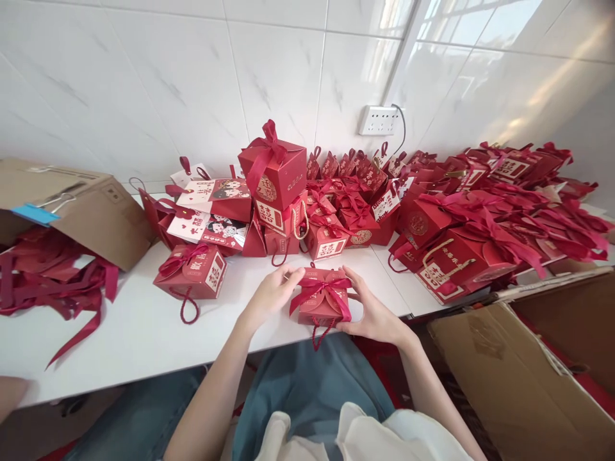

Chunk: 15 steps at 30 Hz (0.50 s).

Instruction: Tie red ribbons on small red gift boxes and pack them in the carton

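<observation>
A red gift box point(323, 306) sits at the table's front edge, tied on top with a dark red ribbon bow point(327, 287). A twisted red cord handle point(321, 330) hangs from its near side. My left hand point(271, 294) is closed, its fingertips at the box's far left corner by the ribbon. On the other side, my right hand point(373, 312) grips the box, fingers at the far right corner and thumb near the front right corner. Left of my hands stands another bow-tied red box point(192, 274) with its cord handle hanging down.
Stacked red boxes point(273, 169) stand against the tiled wall. A large heap of ribboned boxes point(461, 237) fills the right side. Loose red ribbons point(52, 275) lie left, by a cardboard box point(96, 211). An open carton point(519, 378) is at lower right. Another person's arm point(12, 394) shows at left.
</observation>
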### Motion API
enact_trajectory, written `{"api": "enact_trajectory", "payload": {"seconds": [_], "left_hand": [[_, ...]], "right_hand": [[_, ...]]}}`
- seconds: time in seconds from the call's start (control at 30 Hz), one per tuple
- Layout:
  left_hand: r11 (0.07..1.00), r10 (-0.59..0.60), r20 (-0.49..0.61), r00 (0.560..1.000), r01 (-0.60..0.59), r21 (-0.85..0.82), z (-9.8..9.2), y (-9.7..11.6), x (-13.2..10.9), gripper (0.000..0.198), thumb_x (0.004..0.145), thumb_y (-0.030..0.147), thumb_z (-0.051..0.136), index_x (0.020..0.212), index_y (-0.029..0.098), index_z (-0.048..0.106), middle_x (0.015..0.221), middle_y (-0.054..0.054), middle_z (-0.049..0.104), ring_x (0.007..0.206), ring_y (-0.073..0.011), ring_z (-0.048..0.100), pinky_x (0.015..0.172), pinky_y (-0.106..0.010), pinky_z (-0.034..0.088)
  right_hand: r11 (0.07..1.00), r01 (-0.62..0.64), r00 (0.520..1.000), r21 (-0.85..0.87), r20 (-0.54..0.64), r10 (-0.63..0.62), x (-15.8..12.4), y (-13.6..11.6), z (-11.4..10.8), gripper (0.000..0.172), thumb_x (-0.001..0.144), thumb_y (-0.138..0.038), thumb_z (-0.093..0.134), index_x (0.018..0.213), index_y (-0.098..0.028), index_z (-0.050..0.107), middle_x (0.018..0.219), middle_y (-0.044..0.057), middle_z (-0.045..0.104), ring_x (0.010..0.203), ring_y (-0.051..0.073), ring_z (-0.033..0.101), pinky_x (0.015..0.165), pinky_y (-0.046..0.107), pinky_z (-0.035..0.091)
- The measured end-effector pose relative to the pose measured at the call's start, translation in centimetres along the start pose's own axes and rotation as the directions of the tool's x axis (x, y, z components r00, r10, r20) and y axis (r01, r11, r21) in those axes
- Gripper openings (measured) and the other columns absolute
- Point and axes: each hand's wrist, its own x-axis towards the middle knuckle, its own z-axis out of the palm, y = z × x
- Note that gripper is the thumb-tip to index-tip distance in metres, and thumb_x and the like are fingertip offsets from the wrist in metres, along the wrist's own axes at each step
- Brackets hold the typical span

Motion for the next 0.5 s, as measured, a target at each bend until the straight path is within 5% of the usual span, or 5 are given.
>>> {"api": "enact_trajectory", "payload": {"seconds": [0.1, 0.23, 0.5], "left_hand": [[0.999, 0.001, 0.018, 1.0, -0.001, 0.041, 1.4, 0.3, 0.0, 0.037, 0.081, 0.053, 0.051, 0.065, 0.02, 0.048, 0.06, 0.003, 0.051, 0.059, -0.0153, 0.05, 0.058, -0.024, 0.035], [0.999, -0.01, 0.006, 1.0, 0.011, -0.032, 2.0, -0.5, -0.5, 0.034, 0.082, 0.049, 0.051, 0.066, 0.019, 0.047, 0.064, 0.003, 0.051, 0.064, -0.0149, 0.05, 0.061, -0.024, 0.036], [0.979, 0.099, -0.025, 0.995, -0.102, -0.175, 1.6, -1.0, -0.5, 0.022, 0.082, 0.039, 0.053, 0.076, 0.018, 0.051, 0.072, 0.002, 0.05, 0.068, -0.0125, 0.048, 0.066, -0.023, 0.039]], "right_hand": [[0.999, -0.002, 1.0, 0.037, 0.02, 0.001, -0.7, 0.6, -0.4, 0.112, 0.062, -0.043, 0.081, 0.145, -0.038, 0.006, 0.153, 0.011, 0.009, 0.139, 0.031, 0.021, 0.106, 0.052, 0.034], [0.987, -0.021, 0.999, 0.159, -0.021, 0.024, -0.7, 1.0, -0.4, 0.104, 0.068, -0.056, 0.072, 0.145, -0.036, 0.005, 0.153, 0.014, 0.012, 0.14, 0.031, 0.019, 0.105, 0.054, 0.034], [0.995, -0.066, 0.998, 0.079, -0.007, 0.066, 0.7, 0.4, 0.7, 0.103, 0.069, -0.037, 0.076, 0.146, -0.027, 0.008, 0.15, 0.015, 0.018, 0.135, 0.03, 0.029, 0.106, 0.051, 0.034]]}}
